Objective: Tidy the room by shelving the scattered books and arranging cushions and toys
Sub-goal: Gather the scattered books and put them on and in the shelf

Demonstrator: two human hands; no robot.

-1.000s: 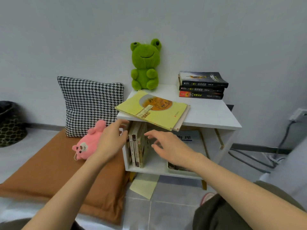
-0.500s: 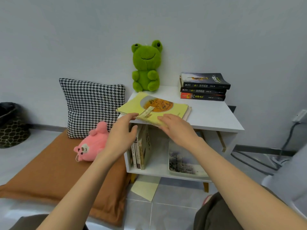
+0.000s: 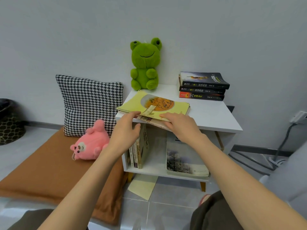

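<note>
On the near-left edge of the white counter (image 3: 207, 113): thin yellow-green softcover book (image 3: 154, 105), overhanging, atop another thin volume. Judged light, floppy, smooth-covered; best taken at the overhanging near edge, pinched above and below. Left hand (image 3: 124, 131) fingers loosely open at its left corner; right hand (image 3: 181, 125) fingers flat on the near edge, not clenched.

Yellow-green book (image 3: 154, 105) flat atop perhaps another at shelf's front edge, three dark books (image 3: 203, 86) stacked behind
</note>
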